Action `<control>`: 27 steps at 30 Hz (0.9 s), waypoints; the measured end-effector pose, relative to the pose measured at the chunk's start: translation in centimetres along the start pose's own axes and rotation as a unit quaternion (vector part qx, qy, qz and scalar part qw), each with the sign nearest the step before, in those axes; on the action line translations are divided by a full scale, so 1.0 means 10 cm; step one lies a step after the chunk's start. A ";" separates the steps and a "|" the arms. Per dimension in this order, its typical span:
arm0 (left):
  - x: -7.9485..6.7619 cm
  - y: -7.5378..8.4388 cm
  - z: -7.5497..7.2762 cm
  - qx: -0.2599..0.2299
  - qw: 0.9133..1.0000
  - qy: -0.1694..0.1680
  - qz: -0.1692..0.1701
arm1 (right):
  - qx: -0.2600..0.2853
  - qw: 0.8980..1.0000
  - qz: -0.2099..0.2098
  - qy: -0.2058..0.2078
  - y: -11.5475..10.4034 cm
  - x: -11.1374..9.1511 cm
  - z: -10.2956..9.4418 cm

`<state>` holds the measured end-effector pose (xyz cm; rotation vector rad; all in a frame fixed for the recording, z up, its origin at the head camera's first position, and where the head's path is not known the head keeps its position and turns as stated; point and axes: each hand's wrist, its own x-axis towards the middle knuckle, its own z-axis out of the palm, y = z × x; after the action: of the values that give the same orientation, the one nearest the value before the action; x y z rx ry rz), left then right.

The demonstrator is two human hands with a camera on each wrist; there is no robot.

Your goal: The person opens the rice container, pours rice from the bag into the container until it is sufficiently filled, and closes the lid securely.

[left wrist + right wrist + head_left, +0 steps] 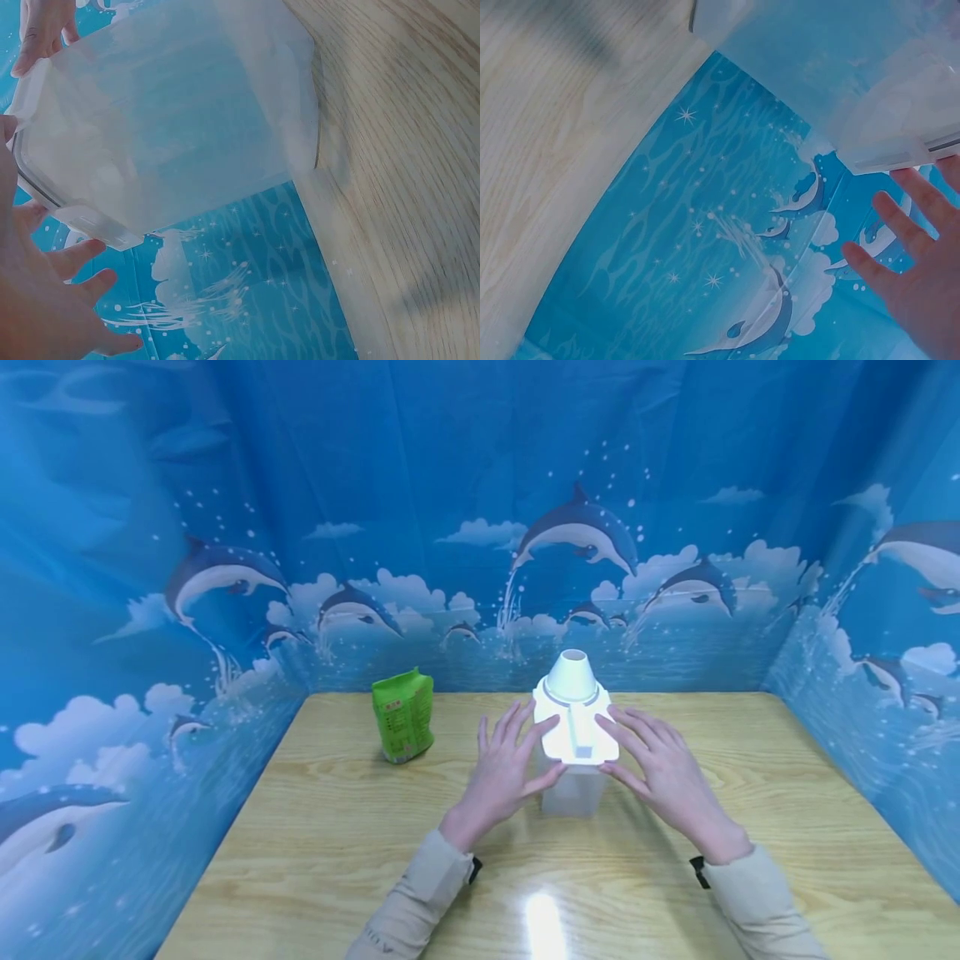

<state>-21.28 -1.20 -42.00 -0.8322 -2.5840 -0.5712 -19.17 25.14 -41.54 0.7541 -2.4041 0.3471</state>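
Observation:
A translucent plastic container (572, 793) stands upright on the table, with a white lid (557, 739) that carries a cone-shaped spout (572, 679). My left hand (501, 768) is at the lid's left side, fingers spread and fingertips right at its edge. On the opposite side my right hand (667, 774) mirrors it, thumb and forefinger at the lid's rim. In the left wrist view the container's side (195, 112) fills the upper part, a white side clip (101, 227) close by the fingers. The right wrist view has another clip (889, 156) just above the fingertips.
A green printed bag (405, 718) stands on the wooden table (345, 860), back and left of the container. A blue curtain (450, 485) with dolphins encloses the table's back and sides.

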 end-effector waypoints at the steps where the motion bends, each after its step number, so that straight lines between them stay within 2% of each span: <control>1: 0.00 0.00 0.00 -0.001 1.000 0.000 -0.001 | 0.001 1.000 0.000 0.000 -0.01 0.00 0.00; 11: -0.07 -0.05 -0.02 0.013 1.000 0.020 0.005 | -0.003 1.000 0.006 -0.010 -0.11 0.02 0.00; 27: -0.17 -0.11 -0.06 -0.003 0.999 0.045 0.019 | 0.000 1.000 0.009 -0.018 -0.20 0.02 0.03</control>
<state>-20.57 -3.07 -42.54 -0.8359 -2.4813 -0.5917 -18.27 23.29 -41.51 0.7457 -2.4461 0.3436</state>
